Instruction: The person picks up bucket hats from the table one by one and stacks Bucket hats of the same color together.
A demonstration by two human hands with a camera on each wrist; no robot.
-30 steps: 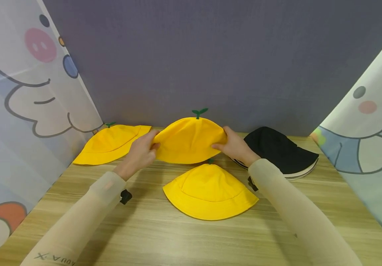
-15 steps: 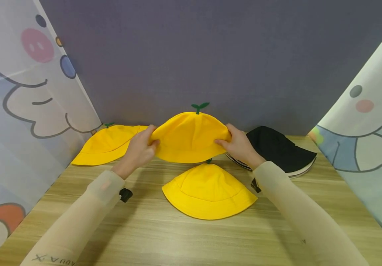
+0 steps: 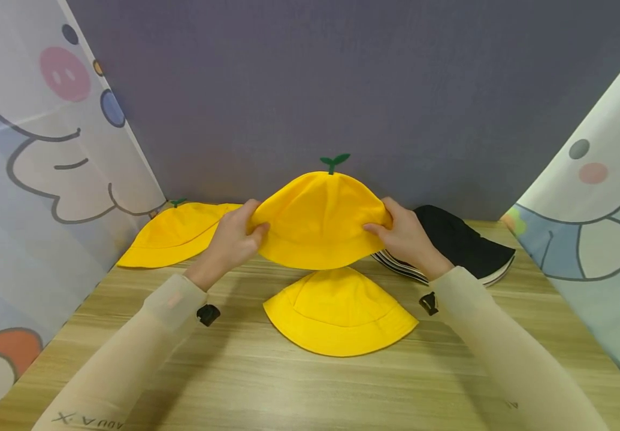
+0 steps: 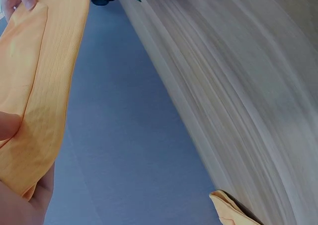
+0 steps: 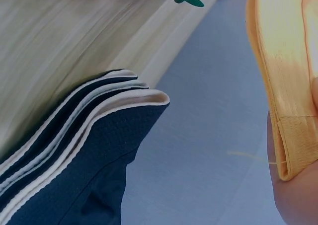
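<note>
A yellow bucket hat point(image 3: 321, 221) with a green sprout on its crown is held up off the table between both hands. My left hand point(image 3: 232, 234) grips its left side, thumb on the front. On the other side my right hand point(image 3: 408, 234) pinches the hat, its thumb also on the front. In the left wrist view the yellow brim point(image 4: 52, 86) hangs beside the left fingers. The right wrist view shows the folded brim edge point(image 5: 283, 135) against the right hand. Below the held hat, a second yellow bucket hat point(image 3: 342, 317) lies on the table, its top hidden.
Another yellow hat point(image 3: 180, 233) lies at the back left of the wooden table point(image 3: 310, 389). Black hats with white-edged brims point(image 3: 457, 245) are stacked at the back right, several edges showing in the right wrist view. A grey panel point(image 3: 342, 90) stands behind.
Both hands have raised the yellow hat and shifted slightly right, bringing it nearer. The hats on the table have stayed in place.
</note>
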